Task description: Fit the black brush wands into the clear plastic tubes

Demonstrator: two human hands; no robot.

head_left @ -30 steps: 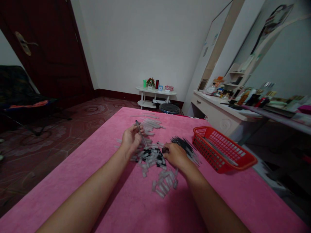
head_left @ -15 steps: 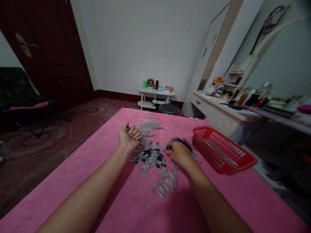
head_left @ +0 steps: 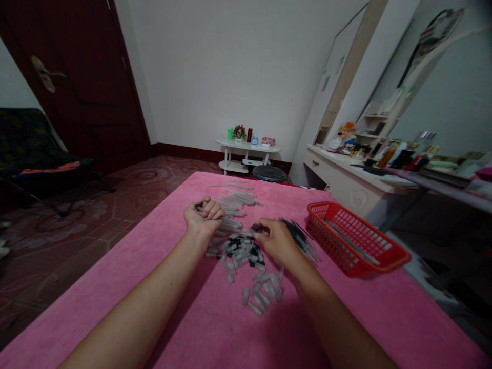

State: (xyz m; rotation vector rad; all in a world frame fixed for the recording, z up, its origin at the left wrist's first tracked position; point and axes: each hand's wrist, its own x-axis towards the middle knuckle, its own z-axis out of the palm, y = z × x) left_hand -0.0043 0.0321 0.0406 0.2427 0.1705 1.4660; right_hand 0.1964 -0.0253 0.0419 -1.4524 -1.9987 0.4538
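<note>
My left hand [head_left: 202,216] is closed in a fist round a thin clear pen barrel that lies nearly flat and points right. My right hand [head_left: 274,240] rests on a heap of small clear and black pen parts [head_left: 246,251], its fingertips pinched together at the heap's top; what they hold is too small to see. Behind the left hand lies a pile of clear pen tubes [head_left: 236,197]. A bundle of thin black refills [head_left: 298,233] lies just right of my right hand. All of this sits on a pink cloth-covered table [head_left: 184,318].
A red plastic basket [head_left: 355,240] with a few long pieces inside stands at the table's right edge. Beyond are a white dresser with bottles [head_left: 357,169], a small white side table [head_left: 248,148], a dark chair [head_left: 34,159] and a dark door [head_left: 80,77].
My left hand lowered the pen barrel from upright to nearly flat and closed into a fist. My right hand shifted slightly left across the heap of parts.
</note>
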